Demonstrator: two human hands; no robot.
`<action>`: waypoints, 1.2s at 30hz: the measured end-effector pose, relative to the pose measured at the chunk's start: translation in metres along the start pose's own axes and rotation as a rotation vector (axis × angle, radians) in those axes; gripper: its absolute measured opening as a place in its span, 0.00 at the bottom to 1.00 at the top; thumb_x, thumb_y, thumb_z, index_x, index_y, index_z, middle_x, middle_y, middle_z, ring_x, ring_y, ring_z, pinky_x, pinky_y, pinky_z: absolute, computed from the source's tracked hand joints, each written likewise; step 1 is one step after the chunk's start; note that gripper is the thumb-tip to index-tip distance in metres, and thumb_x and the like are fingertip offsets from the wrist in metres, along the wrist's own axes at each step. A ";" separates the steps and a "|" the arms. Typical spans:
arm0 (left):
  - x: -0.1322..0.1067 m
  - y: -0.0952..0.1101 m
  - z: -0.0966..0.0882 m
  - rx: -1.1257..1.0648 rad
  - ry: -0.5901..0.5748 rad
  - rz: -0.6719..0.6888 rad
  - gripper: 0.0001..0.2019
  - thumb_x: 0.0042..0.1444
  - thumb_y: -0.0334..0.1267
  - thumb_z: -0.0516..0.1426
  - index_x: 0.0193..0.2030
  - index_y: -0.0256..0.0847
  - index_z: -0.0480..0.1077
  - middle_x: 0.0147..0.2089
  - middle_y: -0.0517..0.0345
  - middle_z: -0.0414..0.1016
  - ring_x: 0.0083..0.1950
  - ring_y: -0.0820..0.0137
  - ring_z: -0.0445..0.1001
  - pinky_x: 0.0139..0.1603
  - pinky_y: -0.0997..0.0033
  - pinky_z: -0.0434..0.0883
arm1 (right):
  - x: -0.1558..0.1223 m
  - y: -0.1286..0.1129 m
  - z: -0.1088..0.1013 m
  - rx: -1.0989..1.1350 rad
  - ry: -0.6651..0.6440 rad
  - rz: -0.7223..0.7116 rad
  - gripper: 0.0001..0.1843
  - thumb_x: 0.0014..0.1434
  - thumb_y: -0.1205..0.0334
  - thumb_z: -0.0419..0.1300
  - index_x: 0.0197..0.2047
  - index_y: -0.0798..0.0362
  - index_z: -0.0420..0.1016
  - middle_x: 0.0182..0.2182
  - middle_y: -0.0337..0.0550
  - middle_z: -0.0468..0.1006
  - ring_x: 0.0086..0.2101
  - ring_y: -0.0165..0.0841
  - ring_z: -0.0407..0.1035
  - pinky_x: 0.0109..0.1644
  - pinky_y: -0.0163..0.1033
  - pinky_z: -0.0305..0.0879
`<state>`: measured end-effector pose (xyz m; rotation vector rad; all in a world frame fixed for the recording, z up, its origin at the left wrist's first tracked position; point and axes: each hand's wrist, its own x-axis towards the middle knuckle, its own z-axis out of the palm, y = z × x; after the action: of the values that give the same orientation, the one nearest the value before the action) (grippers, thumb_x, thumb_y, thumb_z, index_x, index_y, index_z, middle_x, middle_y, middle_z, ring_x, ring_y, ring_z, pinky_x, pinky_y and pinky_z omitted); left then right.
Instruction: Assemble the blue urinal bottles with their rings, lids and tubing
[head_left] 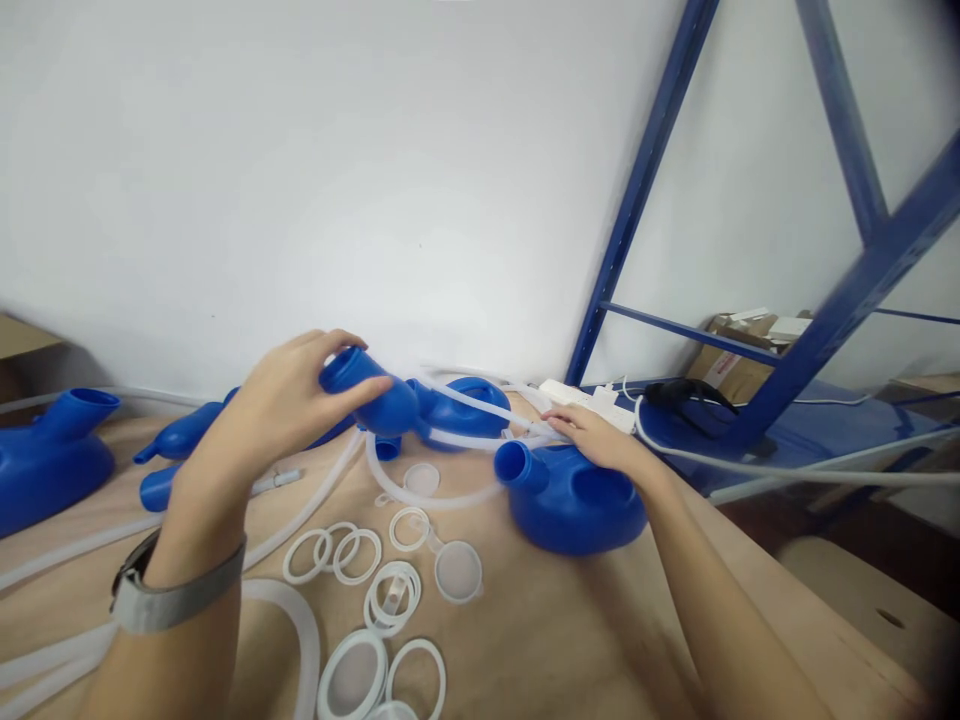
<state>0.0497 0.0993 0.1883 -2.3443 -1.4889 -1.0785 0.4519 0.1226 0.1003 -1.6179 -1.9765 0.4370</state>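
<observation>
My left hand (300, 400) is wrapped round a blue plastic funnel-shaped cup (382, 405), its wide mouth towards the thumb and fingers. A whitish flexible tube (480, 405) runs across to my right hand (596, 440), whose fingers close on it, though the grip is partly hidden. Just below that hand stands a blue urinal bottle (577, 515) with an angled open neck and a looped handle. Another blue bottle (469, 405) lies behind the tube. White rings (358, 556) and a round translucent cap (458, 572) lie on the table in front.
More blue bottles (45, 470) and a blue cup (180, 435) are on the left. Loose tubing (300, 630) curls across the brown tabletop (540, 640). A white power strip (600, 400), blue shelf frame (637, 190) and cardboard box (724, 370) stand at right.
</observation>
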 end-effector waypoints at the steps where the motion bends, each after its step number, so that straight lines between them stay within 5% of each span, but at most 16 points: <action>1: 0.001 -0.008 0.004 0.026 -0.035 -0.048 0.25 0.58 0.65 0.60 0.48 0.46 0.75 0.45 0.49 0.80 0.42 0.53 0.78 0.47 0.55 0.74 | 0.000 0.003 0.000 0.007 -0.027 0.008 0.19 0.69 0.52 0.52 0.44 0.50 0.82 0.49 0.50 0.85 0.52 0.46 0.76 0.63 0.50 0.66; 6: 0.009 -0.038 0.035 -0.033 -0.210 -0.203 0.27 0.49 0.64 0.64 0.43 0.44 0.70 0.39 0.52 0.78 0.41 0.55 0.77 0.41 0.60 0.72 | -0.003 0.004 0.002 0.017 -0.059 0.061 0.21 0.68 0.47 0.56 0.49 0.50 0.84 0.50 0.48 0.85 0.50 0.47 0.76 0.61 0.50 0.67; 10: 0.011 -0.037 0.066 -0.162 -0.320 -0.177 0.28 0.45 0.60 0.67 0.44 0.44 0.66 0.40 0.56 0.76 0.41 0.58 0.76 0.41 0.63 0.71 | -0.002 0.006 0.002 0.006 -0.042 0.122 0.20 0.67 0.47 0.58 0.47 0.50 0.85 0.47 0.48 0.86 0.48 0.46 0.77 0.58 0.48 0.69; 17: 0.007 -0.016 0.128 -0.139 -0.206 -0.133 0.20 0.58 0.48 0.64 0.52 0.43 0.65 0.50 0.50 0.71 0.49 0.57 0.76 0.51 0.60 0.73 | 0.006 0.019 -0.001 -0.032 0.023 0.247 0.21 0.66 0.47 0.59 0.47 0.53 0.86 0.41 0.49 0.87 0.42 0.44 0.79 0.50 0.43 0.71; 23: -0.007 -0.020 0.166 -0.081 -0.164 -0.194 0.21 0.65 0.43 0.58 0.62 0.42 0.64 0.64 0.39 0.65 0.54 0.49 0.77 0.51 0.54 0.74 | 0.006 0.035 -0.005 -0.111 0.132 0.346 0.25 0.67 0.45 0.56 0.49 0.56 0.85 0.39 0.54 0.87 0.42 0.47 0.80 0.47 0.44 0.69; 29: -0.008 -0.028 0.174 -0.090 -0.180 -0.134 0.22 0.69 0.41 0.54 0.68 0.41 0.63 0.70 0.37 0.64 0.65 0.45 0.72 0.59 0.52 0.72 | 0.006 0.040 -0.002 -0.151 0.126 0.381 0.25 0.69 0.44 0.54 0.53 0.54 0.82 0.37 0.53 0.87 0.44 0.49 0.81 0.51 0.46 0.69; 36: 0.002 -0.026 0.165 -0.178 -0.293 0.051 0.20 0.61 0.41 0.62 0.59 0.46 0.72 0.64 0.49 0.69 0.62 0.54 0.74 0.63 0.58 0.71 | 0.001 0.032 -0.002 -0.257 0.139 0.423 0.36 0.69 0.37 0.50 0.64 0.55 0.75 0.53 0.65 0.82 0.56 0.60 0.75 0.58 0.57 0.67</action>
<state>0.1084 0.1945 0.0635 -2.7480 -1.4650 -0.9204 0.4783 0.1305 0.0838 -2.1777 -1.6362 0.2205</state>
